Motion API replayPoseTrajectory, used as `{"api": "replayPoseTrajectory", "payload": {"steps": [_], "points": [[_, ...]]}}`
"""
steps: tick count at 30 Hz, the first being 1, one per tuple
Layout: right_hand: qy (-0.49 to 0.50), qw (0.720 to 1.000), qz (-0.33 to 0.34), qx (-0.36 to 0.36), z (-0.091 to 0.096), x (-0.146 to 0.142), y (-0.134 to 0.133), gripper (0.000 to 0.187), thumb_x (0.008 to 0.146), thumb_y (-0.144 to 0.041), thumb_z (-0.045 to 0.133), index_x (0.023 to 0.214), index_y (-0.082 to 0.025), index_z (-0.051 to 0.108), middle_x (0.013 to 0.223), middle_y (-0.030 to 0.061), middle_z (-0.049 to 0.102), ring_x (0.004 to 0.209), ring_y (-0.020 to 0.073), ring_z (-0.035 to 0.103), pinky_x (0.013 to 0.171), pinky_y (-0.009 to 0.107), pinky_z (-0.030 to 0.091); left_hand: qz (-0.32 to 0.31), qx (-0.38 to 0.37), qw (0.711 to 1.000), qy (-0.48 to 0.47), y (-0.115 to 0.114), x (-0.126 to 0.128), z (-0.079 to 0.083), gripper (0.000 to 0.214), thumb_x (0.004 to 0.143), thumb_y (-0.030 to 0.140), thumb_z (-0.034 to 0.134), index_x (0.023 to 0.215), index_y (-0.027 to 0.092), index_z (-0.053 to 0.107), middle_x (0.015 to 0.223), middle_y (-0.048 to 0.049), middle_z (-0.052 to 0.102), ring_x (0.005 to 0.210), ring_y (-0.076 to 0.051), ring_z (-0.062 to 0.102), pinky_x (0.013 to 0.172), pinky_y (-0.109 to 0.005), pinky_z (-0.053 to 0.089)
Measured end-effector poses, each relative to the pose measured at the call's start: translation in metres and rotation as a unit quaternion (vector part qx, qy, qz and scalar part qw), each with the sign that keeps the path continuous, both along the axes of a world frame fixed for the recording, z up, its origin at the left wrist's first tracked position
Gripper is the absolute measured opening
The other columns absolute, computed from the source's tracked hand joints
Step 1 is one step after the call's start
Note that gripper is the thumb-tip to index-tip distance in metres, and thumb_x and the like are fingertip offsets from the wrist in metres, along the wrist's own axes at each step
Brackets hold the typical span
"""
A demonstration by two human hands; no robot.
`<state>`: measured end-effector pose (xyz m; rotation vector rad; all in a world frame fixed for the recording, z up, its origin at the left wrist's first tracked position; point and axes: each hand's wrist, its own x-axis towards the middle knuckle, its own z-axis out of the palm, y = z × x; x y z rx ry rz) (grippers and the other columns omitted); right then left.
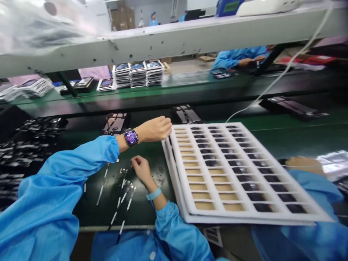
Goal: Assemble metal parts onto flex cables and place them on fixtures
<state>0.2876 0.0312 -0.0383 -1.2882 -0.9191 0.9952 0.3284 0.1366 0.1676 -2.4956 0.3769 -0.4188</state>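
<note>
My left hand, with a smartwatch on its wrist, is closed with curled fingers at the far left corner of a white foam tray. Whatever it may hold is hidden. Lower down, my right hand, wearing a light blue wristband, hovers over or rests on the dark green table, fingers bent together; nothing shows in them. Thin strip-like parts with white sections lie just below and left of it. Dark small parts fill many tray slots; the left-hand slots show a tan bottom.
Another person's hand and blue sleeve are right of the tray. Stacks of flat white-edged pieces stand on the back shelf. Heaped dark parts lie at left. A white cable hangs across the right side.
</note>
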Motion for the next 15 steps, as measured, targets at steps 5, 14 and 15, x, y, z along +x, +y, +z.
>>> {"api": "replayPoseTrajectory", "payload": {"steps": [5, 14, 15], "points": [[0.000, 1.000, -0.003, 0.001, 0.001, 0.001, -0.005, 0.025, 0.085, -0.045, 0.062, 0.078, -0.021, 0.066, 0.062, 0.0004, 0.064, 0.057, 0.0164, 0.057, 0.056, 0.027, 0.042, -0.018, -0.001, 1.000, 0.007, -0.023, -0.043, -0.008, 0.032, 0.106, 0.005, 0.046, 0.086, 0.012, 0.070, 0.074, -0.0112, 0.066, 0.076, -0.025, 0.058, 0.068, -0.039, 0.032], [-0.034, 0.999, 0.009, -0.007, 0.001, 0.003, -0.007, 0.025, 0.087, -0.045, 0.063, 0.081, -0.020, 0.066, 0.064, 0.0019, 0.067, 0.057, 0.0159, 0.058, 0.055, 0.026, 0.043, 0.002, -0.020, 1.000, -0.007, -0.035, -0.062, -0.015, 0.034, 0.105, 0.003, 0.044, 0.090, 0.010, 0.074, 0.078, -0.0135, 0.070, 0.078, -0.025, 0.060, 0.069, -0.039, 0.033], [-0.039, 0.999, 0.010, -0.007, 0.000, 0.003, -0.008, 0.025, 0.087, -0.044, 0.063, 0.081, -0.020, 0.066, 0.064, 0.0022, 0.067, 0.058, 0.0161, 0.058, 0.055, 0.026, 0.043, 0.001, -0.020, 1.000, -0.004, -0.036, -0.063, -0.015, 0.034, 0.105, 0.004, 0.044, 0.091, 0.010, 0.074, 0.079, -0.0137, 0.070, 0.078, -0.025, 0.060, 0.070, -0.039, 0.034]]}}
